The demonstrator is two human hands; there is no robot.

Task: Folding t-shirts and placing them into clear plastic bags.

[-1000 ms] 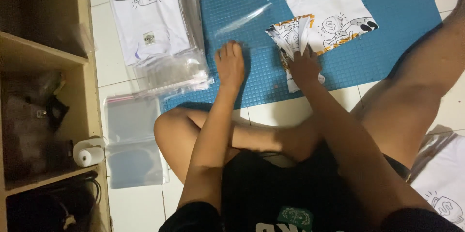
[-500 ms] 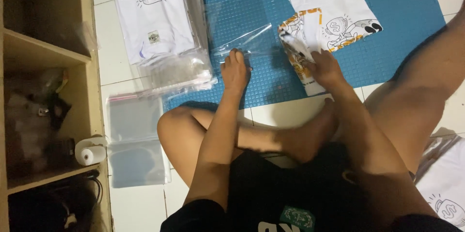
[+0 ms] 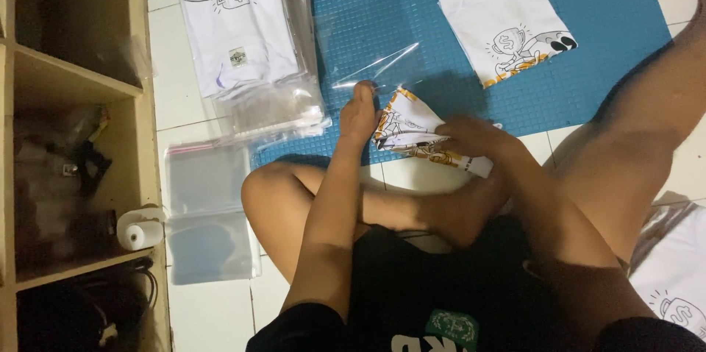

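Left hand [image 3: 360, 113] is stretched out, pinching the lip of a clear plastic bag [image 3: 371, 54] on the blue mat [image 3: 588, 65]. Right hand [image 3: 471, 139] reaches in, gripping a folded printed shirt [image 3: 408, 128] just beside the bag's mouth.

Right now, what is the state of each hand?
Left hand: closed on the clear plastic bag.
Right hand: closed on the folded white printed T-shirt.

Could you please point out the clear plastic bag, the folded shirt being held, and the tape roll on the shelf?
Clear plastic bag [image 3: 371, 54], head view, its flat middle.
Folded shirt [image 3: 404, 125], head view, the printed front.
Tape roll [image 3: 140, 233], head view, its round face.
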